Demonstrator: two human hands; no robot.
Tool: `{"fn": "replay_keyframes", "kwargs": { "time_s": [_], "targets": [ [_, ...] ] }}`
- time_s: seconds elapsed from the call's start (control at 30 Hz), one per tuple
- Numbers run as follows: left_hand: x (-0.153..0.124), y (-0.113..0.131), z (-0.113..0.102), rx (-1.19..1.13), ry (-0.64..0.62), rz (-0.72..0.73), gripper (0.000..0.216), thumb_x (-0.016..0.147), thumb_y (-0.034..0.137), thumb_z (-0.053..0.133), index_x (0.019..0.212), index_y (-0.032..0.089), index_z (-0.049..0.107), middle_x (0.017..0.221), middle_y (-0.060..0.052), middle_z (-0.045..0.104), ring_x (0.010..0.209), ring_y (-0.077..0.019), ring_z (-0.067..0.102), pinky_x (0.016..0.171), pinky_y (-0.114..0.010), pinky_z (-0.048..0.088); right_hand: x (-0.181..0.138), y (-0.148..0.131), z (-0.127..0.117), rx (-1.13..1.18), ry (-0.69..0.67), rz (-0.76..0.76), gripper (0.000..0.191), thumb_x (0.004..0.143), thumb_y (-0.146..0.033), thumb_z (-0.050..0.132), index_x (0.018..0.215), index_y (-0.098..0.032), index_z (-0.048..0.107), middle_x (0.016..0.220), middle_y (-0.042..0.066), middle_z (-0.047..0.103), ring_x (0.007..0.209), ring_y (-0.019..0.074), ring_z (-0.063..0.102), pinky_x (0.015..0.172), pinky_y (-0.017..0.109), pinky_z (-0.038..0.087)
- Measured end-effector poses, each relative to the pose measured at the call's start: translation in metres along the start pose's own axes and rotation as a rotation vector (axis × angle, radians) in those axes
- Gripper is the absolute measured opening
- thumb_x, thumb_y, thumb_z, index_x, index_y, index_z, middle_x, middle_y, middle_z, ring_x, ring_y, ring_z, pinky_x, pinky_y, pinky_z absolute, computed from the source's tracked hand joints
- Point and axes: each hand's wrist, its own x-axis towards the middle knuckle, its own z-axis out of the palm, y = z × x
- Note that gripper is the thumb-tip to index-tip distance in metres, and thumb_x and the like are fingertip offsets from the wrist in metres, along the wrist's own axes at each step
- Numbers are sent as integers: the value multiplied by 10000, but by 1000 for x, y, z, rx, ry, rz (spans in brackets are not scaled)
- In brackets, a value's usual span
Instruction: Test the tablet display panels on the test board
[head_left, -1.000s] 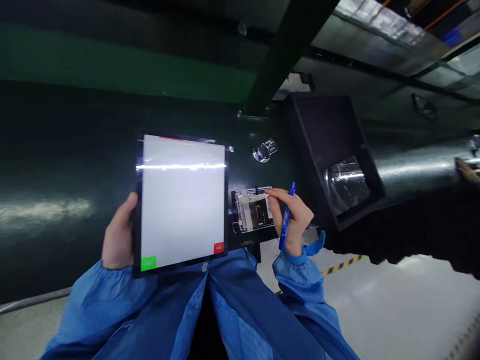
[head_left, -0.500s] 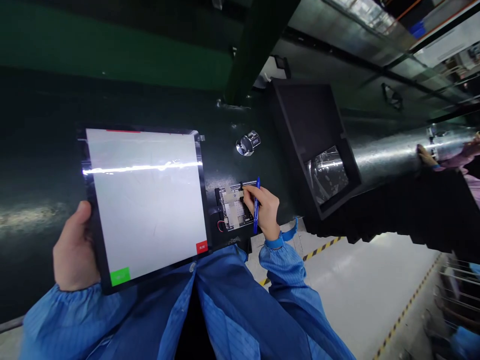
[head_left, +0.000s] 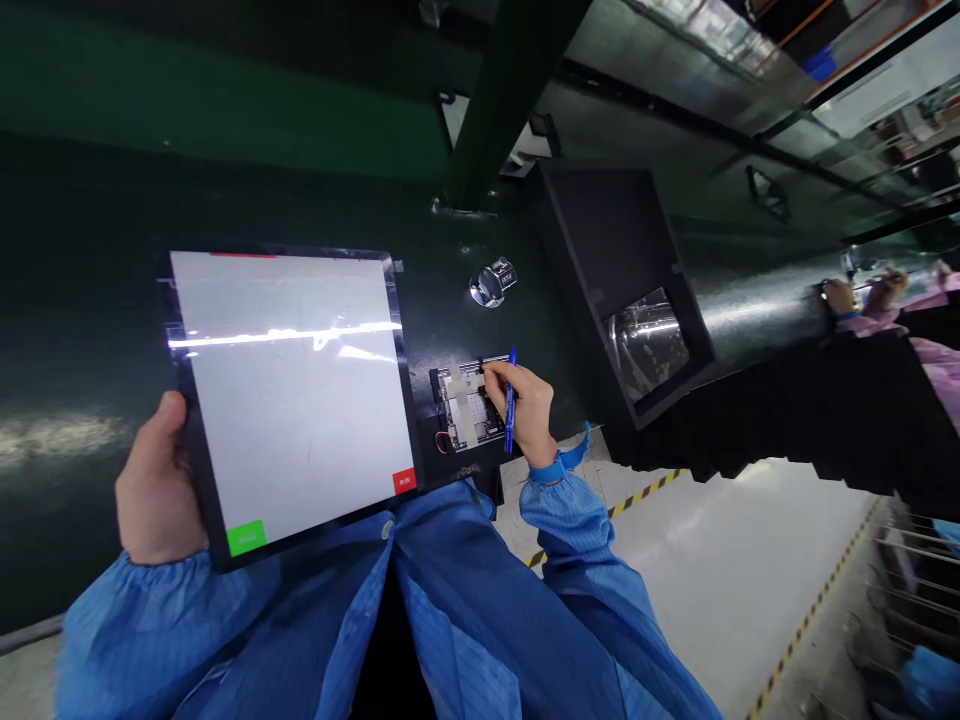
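Note:
My left hand (head_left: 161, 480) grips the left edge of a lit display panel (head_left: 300, 400), thumb along its dark border and the other fingers hidden behind. The screen is white, with a green box at lower left and a red box at lower right. To its right lies a small circuit board (head_left: 466, 412) with strips of pale tape and a red wire. My right hand (head_left: 531, 408) is closed, with a blue pen (head_left: 511, 405) tucked upright between its fingers. Its pinched thumb and fingertip touch the board's upper right part; what they pinch there is hidden.
A shiny metal piece (head_left: 493, 282) rests behind the board. Right of it stands a black tray (head_left: 619, 230) with a clear film-like sheet (head_left: 651, 343) inside. A dark green post (head_left: 502, 110) rises at the back. A co-worker's hands (head_left: 840, 297) show far right.
The view has shifted slightly. A second bright reflection shows on the screen. Both my hands keep their holds, and the co-worker's hands have moved.

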Motion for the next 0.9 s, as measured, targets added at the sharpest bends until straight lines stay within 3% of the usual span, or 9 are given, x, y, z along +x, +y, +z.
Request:
{"fn": "replay_keyframes", "kwargs": {
  "time_s": [0.07, 0.17, 0.33, 0.47, 0.63, 0.8, 0.9],
  "targets": [
    [0, 2, 2, -120, 65, -99, 247, 765, 443, 702, 912, 248, 740, 885, 44, 770, 1106, -255, 685, 870, -337, 642, 0, -2, -1, 3, 15, 19, 188, 955, -267, 551, 904, -205, 721, 760, 19, 712, 648, 139, 648, 663, 265, 523],
    [2, 2, 1, -127, 100, -76, 245, 723, 433, 742, 874, 240, 739, 905, 39, 779, 1254, -257, 612, 1023, -302, 567, -1, -14, -3, 25, 14, 55, 176, 943, -258, 539, 882, -207, 696, 726, 7, 684, 626, 132, 620, 651, 257, 498],
    [6, 1, -2, 2, 187, 10, 266, 640, 461, 763, 768, 244, 681, 849, 0, 770, 1350, -311, 532, 1200, -388, 403, 3, -44, -7, -11, -292, 66, 101, 844, -292, 651, 905, -215, 626, 703, -24, 629, 650, 139, 596, 674, 256, 452],
    [5, 1, -1, 38, 214, 20, 293, 590, 490, 755, 733, 259, 645, 825, -11, 759, 1340, -330, 538, 1182, -399, 427, 16, -60, -10, -191, -455, 120, 203, 762, -303, 697, 907, -219, 582, 786, -7, 678, 694, 175, 631, 634, 271, 382],
    [-1, 9, 3, 167, 302, 77, 299, 568, 532, 719, 682, 272, 624, 770, -2, 738, 1393, -370, 465, 1119, -439, 499, 24, -68, -5, -376, -500, 108, 261, 723, -330, 690, 917, -213, 560, 770, 21, 698, 671, 218, 665, 585, 293, 346],
    [-6, 13, 6, 159, 189, 102, 300, 611, 530, 686, 745, 262, 673, 788, -9, 749, 1349, -356, 522, 1026, -430, 574, 23, -76, 1, -477, -526, 88, 324, 713, -338, 705, 950, -174, 558, 781, 71, 712, 644, 248, 676, 546, 313, 356],
    [-5, 11, 5, 93, 115, 9, 288, 669, 526, 688, 789, 265, 674, 815, -5, 766, 1123, -335, 687, 891, -424, 643, 32, -67, -2, -357, -522, 80, 243, 733, -309, 713, 901, -210, 568, 696, 10, 687, 606, 213, 658, 544, 299, 380]
  ]
}}
